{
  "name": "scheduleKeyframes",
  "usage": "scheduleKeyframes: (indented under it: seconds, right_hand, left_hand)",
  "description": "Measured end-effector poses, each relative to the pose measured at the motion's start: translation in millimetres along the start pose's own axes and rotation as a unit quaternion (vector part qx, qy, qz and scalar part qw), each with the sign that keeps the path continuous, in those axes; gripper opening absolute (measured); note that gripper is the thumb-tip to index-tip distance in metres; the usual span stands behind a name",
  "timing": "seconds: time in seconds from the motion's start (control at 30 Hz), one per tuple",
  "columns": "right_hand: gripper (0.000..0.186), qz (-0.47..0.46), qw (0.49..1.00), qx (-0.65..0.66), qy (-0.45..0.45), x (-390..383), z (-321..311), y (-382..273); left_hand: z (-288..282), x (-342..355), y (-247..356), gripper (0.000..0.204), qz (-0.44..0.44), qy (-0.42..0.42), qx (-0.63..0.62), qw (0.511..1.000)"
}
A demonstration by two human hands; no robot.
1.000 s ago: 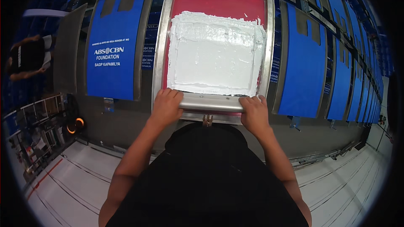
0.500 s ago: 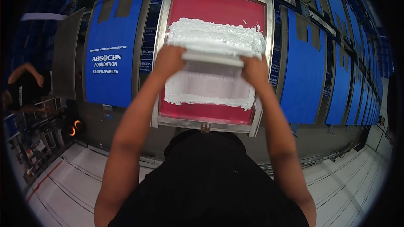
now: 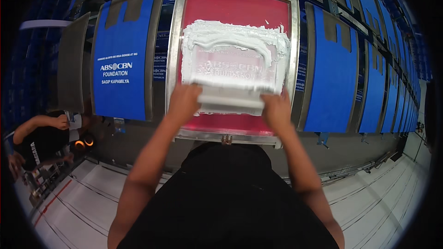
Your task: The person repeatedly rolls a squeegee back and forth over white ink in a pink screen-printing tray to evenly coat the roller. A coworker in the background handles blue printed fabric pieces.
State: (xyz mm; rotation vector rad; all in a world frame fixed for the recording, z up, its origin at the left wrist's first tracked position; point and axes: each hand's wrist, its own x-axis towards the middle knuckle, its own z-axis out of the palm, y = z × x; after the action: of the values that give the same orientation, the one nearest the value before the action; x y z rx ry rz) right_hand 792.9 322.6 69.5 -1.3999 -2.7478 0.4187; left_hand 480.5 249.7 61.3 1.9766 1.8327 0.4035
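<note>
Thick, wet-looking white ink (image 3: 233,46) coats the metal-framed red mesh screen (image 3: 235,7).

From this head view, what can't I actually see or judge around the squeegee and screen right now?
- Squeegee blade edge: blurred by motion and coated in white ink.
- Fingers of the left hand and right hand: blurred, grip unclear.
- Fabric under the red screen: hidden by mesh and ink.
- Near frame rail: partly hidden behind the person's black shirt.
- Co-worker at left: cut off by the dark rim.
</note>
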Motion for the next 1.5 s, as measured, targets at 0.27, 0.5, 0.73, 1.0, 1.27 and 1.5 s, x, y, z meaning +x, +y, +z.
scheduleKeyframes:
  seconds: [0.27,0.5,0.73,1.0,1.27,1.5]
  right_hand:
    - [0.038,0.023,0.993,-0.078,-0.086,143.2,-58.0,27.9]
    - [0.039,0.043,0.997,-0.015,-0.065,-41.4,-19.9,-30.5]
    - [0.037,0.039,0.989,-0.107,-0.099,154.6,-53.8,38.6]
    - [0.052,0.021,0.985,-0.066,-0.16,214.6,-131.6,39.4]
    - [0.054,-0.011,0.98,-0.036,-0.197,246.4,-87.5,69.8]
    - [0.055,-0.03,0.992,-0.036,-0.116,245.1,-74.9,28.9]
  left_hand:
    - [-54.3,123.6,-26.3,0.029,-0.085,-0.031,0.04,0.995]
    - [6.6,-50.7,18.5,0.03,0.042,0.041,-0.026,0.998]
    - [-43.3,147.3,-28.2,0.026,-0.043,-0.005,0.041,0.998]
    - [-91.9,107.1,4.4,0.041,0.01,0.334,0.067,0.94]
    - [101.2,-144.0,81.0,0.054,-0.234,-0.373,-0.392,0.808]
    - [129.2,-160.5,92.7,0.055,-0.244,-0.235,-0.546,0.766]
